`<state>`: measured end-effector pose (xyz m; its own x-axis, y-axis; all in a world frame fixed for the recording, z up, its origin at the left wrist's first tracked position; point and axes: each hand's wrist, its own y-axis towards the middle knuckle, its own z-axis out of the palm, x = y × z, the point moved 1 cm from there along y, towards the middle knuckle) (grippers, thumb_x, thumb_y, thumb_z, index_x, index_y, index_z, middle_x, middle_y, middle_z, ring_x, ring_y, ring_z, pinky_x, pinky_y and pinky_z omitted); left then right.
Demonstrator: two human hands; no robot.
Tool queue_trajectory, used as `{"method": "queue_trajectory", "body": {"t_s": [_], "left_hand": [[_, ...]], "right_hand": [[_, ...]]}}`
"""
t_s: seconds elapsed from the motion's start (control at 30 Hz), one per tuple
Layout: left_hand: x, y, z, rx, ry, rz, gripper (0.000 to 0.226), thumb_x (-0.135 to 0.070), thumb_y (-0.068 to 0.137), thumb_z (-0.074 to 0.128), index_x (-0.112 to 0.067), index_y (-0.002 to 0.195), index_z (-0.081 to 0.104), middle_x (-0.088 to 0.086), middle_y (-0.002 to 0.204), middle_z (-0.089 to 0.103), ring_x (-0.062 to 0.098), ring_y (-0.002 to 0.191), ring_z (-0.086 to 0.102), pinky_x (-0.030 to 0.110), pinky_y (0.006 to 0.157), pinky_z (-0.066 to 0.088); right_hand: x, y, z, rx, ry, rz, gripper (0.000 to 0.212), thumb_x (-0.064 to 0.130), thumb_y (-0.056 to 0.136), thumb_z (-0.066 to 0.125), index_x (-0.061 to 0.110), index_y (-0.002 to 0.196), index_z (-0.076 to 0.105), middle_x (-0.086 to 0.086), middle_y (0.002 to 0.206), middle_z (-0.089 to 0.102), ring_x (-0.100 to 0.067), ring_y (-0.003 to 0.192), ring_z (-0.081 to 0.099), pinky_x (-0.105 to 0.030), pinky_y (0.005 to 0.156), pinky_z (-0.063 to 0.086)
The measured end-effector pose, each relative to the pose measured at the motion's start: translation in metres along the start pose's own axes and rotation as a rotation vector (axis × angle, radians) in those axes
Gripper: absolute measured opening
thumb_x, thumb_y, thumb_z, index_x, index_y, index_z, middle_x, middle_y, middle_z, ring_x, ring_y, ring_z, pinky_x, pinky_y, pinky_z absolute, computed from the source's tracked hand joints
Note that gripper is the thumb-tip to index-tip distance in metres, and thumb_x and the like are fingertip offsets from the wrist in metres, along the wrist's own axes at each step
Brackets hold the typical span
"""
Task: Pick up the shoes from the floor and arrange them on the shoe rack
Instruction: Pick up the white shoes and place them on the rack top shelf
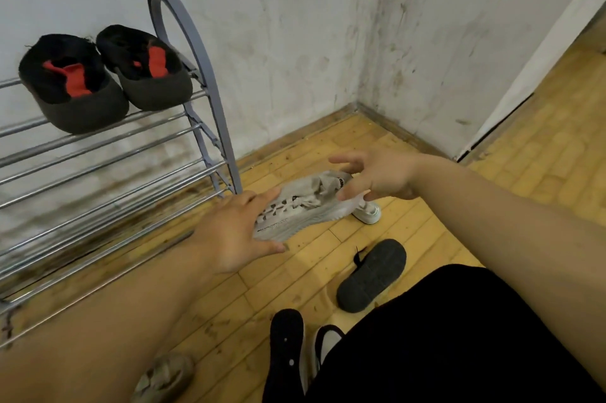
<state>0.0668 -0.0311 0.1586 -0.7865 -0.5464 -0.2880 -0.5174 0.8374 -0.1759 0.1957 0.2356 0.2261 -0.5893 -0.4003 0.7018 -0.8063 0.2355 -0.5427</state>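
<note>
Grey sneaker (295, 210) is the shoe both hands are going for. It is down on the wooden floor (311, 274), just beside the foot of the shoe rack (210, 97). It seems to lie tipped on its side, with the pale sole edge turned toward the person.

Its long way runs from low on the left to higher on the right. The toe end points at the left hand (236, 232). The heel end, with the open top, sits by the right hand (380, 176). So there is one hand at each end and the shoe is in between.

Both hands are spread wide, with the fingers and thumb held apart like a mouth about to bite. Neither one is closed round the shoe yet. The left fingers look as if they touch the toe, but that is hard to tell for sure.

The rack is off to the left, so the shoe will likely have to go up and left. Two black slippers (98, 87) with red insides sit side by side on the top bars. The bars lower down look free.

More shoes wait on the floor: a white shoe (369, 214) just behind the sneaker, a black sandal (372, 274) lying sole up, and black shoes (285, 347) near the person.
</note>
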Motion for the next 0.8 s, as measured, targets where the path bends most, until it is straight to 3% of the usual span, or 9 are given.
{"method": "queue_trajectory", "body": {"t_s": [0.17,0.27,0.43,0.6,0.7,0.8], "left_hand": [[0.001,0.035,0.033,-0.046,0.084,-0.047,0.110,-0.099,0.065,0.038,-0.048,0.160,0.014,-0.008,0.153,0.041,0.026,0.138,0.039,0.050,0.111,0.039],[0.002,0.051,0.055,0.013,0.094,-0.051,0.105,-0.091,0.074,0.053,-0.046,0.161,0.015,-0.006,0.158,0.036,0.026,0.141,0.036,0.047,0.113,0.037],[-0.004,0.073,0.074,0.104,0.125,0.017,0.104,-0.095,0.072,0.049,-0.044,0.159,0.024,-0.011,0.152,0.042,0.021,0.132,0.045,0.043,0.102,0.045],[-0.077,0.125,0.059,0.215,0.234,0.274,0.104,-0.092,0.073,0.051,-0.048,0.161,0.017,-0.011,0.156,0.037,0.021,0.137,0.040,0.044,0.109,0.036],[-0.147,0.152,0.058,0.293,0.422,0.481,0.104,-0.094,0.072,0.047,-0.051,0.158,0.009,-0.009,0.161,0.031,0.022,0.145,0.033,0.046,0.117,0.030],[-0.211,0.160,0.060,0.277,0.570,0.709,0.101,-0.095,0.072,0.044,-0.050,0.156,0.012,-0.008,0.155,0.038,0.024,0.139,0.038,0.047,0.114,0.033]], "right_hand": [[-0.045,0.032,-0.030,-0.231,0.263,0.124,0.057,0.026,0.087,0.082,0.031,0.139,0.057,0.000,0.138,0.059,-0.024,0.122,0.059,-0.040,0.099,0.054],[-0.097,0.053,-0.022,-0.407,0.300,0.194,0.059,0.025,0.086,0.081,0.024,0.141,0.058,-0.006,0.140,0.058,-0.026,0.122,0.059,-0.040,0.097,0.056],[-0.163,0.051,0.013,-0.344,0.494,0.237,0.071,0.032,0.086,0.083,0.032,0.149,0.049,-0.004,0.142,0.053,-0.025,0.118,0.060,-0.045,0.101,0.055],[-0.209,-0.010,0.006,-0.375,0.548,0.147,0.082,0.031,0.086,0.084,0.039,0.155,0.040,0.003,0.145,0.046,-0.015,0.123,0.058,-0.038,0.098,0.055],[-0.242,-0.061,0.002,-0.439,0.453,0.184,0.089,0.033,0.083,0.086,0.039,0.157,0.036,0.005,0.143,0.050,-0.009,0.118,0.060,-0.029,0.089,0.057],[-0.278,-0.113,0.011,-0.427,0.477,0.263,0.083,0.029,0.084,0.085,0.034,0.154,0.042,0.005,0.140,0.057,-0.011,0.116,0.064,-0.033,0.091,0.060]]}}
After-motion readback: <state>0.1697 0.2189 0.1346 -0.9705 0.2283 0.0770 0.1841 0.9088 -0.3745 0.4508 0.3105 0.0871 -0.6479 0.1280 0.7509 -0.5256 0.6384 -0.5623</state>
